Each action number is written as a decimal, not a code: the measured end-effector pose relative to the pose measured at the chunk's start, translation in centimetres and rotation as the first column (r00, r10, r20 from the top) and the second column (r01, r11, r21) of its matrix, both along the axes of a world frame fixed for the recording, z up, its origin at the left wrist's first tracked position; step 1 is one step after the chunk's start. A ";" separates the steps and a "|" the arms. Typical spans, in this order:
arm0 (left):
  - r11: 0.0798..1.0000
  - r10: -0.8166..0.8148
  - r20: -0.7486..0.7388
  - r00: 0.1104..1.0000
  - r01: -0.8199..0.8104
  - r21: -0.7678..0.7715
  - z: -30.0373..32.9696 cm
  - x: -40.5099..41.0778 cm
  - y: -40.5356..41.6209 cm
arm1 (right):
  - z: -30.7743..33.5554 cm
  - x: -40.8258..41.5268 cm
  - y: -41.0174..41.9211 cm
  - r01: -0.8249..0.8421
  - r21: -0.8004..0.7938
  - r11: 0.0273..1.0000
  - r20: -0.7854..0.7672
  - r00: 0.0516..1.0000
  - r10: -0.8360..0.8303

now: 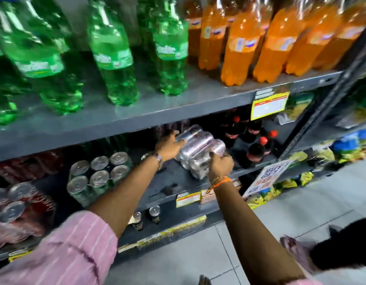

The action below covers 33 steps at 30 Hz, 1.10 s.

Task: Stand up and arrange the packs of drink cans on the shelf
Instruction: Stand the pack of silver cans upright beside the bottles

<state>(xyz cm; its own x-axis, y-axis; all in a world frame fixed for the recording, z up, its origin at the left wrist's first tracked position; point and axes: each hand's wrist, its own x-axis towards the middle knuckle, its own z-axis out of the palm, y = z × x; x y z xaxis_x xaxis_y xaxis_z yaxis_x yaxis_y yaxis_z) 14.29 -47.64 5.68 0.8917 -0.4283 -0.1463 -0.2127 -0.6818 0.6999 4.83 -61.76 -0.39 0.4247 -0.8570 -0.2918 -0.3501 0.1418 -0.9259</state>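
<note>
A silver shrink-wrapped pack of drink cans (200, 149) lies tilted on its side on the grey middle shelf (173, 182). My left hand (169, 148) grips its far left end and my right hand (221, 165) grips its near end from below. Left of it a green-labelled pack of cans (100, 175) stands upright with its tops showing. Further left, red packs of cans (15, 208) stand at the shelf's front. The back of the shelf behind my hands is dark and hard to read.
Cola bottles with red caps (256, 147) stand just right of the silver pack. Green bottles (114, 54) and orange bottles (239, 42) fill the shelf above. Two loose cans (154, 212) sit on the lower shelf. Price tags (188, 199) hang on the shelf edge. Tiled floor (291, 212) lies at right.
</note>
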 end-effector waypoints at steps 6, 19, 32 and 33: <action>0.995 -0.078 -0.197 0.977 0.089 0.046 -3.1 4.0 -4.8 | -0.6 0.7 -1.1 -0.085 0.204 0.975 0.080 0.994 0.070; 0.981 0.108 -0.067 0.992 -0.095 0.170 -5.4 3.9 -3.3 | -0.6 2.7 -4.0 -0.208 0.173 0.963 -0.089 0.970 0.225; 0.920 0.180 -0.222 0.958 -0.243 -0.306 -4.9 3.1 -1.0 | 1.5 2.7 -4.6 -0.336 -0.076 0.939 0.014 0.941 0.338; 0.912 0.180 -0.208 0.962 -0.242 -0.330 -4.9 3.1 -0.9 | 1.5 2.5 -4.5 -0.339 -0.133 0.931 0.019 0.939 0.345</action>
